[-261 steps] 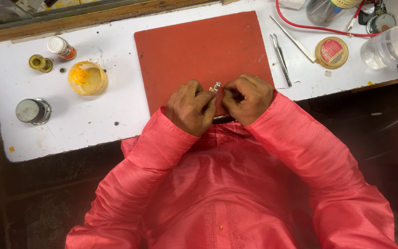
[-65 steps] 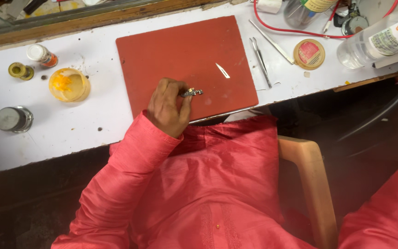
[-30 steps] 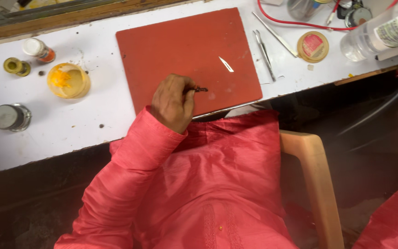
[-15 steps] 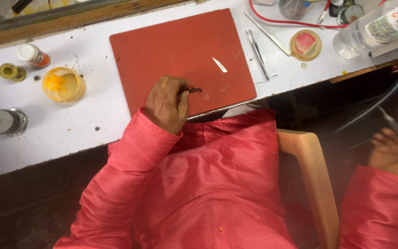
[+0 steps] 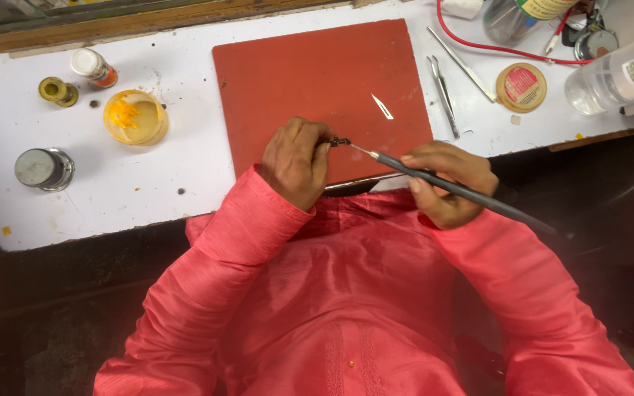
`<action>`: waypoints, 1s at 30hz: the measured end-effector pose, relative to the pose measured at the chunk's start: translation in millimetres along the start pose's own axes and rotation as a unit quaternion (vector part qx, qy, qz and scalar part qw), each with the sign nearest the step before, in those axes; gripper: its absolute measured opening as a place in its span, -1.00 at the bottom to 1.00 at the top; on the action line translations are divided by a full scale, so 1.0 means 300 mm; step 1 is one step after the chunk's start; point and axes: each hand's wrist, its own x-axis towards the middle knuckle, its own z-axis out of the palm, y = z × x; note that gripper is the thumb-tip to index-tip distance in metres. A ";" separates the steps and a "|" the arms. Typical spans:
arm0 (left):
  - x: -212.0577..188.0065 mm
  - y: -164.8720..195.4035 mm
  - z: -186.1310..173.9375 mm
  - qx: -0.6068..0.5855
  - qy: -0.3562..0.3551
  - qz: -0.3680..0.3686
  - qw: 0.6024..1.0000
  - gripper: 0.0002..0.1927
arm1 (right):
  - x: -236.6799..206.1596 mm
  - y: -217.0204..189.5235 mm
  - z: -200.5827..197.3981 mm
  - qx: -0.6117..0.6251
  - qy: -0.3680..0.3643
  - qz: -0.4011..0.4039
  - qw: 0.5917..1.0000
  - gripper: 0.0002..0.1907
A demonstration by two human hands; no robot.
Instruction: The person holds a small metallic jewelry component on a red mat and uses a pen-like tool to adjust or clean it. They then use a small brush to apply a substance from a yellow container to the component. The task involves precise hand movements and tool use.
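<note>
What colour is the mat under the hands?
Reddish-brown, plain; the mat shows clearly in the head view.

White worktable [image 5: 185,169] — wooden back edge [image 5: 148,22]; dark floor [image 5: 53,323].

**Counting what is lying on the bench**

Sitting on the white table [image 5: 185,169]: one red mat [image 5: 317,81], one tweezers [image 5: 443,92], one yellow dish [image 5: 135,117], three small jars [image 5: 44,169], one red cable [image 5: 478,45], two hands [image 5: 296,160] working.

Yellow-filled dish [image 5: 135,117], metal-lidded jar [image 5: 44,169], small brass pot [image 5: 57,91], tweezers [image 5: 443,95], round tin [image 5: 522,86], red cable [image 5: 478,45]
</note>
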 end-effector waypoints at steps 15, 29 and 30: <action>-0.014 0.001 0.011 0.053 0.007 0.050 0.997 -0.79 | 0.013 0.137 0.043 -0.061 0.022 -0.035 0.997 -0.77; -0.011 0.003 0.018 0.053 0.010 0.036 0.998 -0.82 | 0.033 0.124 0.062 -0.068 0.006 -0.074 0.995 -0.79; -0.011 0.003 0.019 0.054 0.012 0.036 0.998 -0.82 | 0.033 0.126 0.063 -0.068 0.009 -0.076 0.995 -0.79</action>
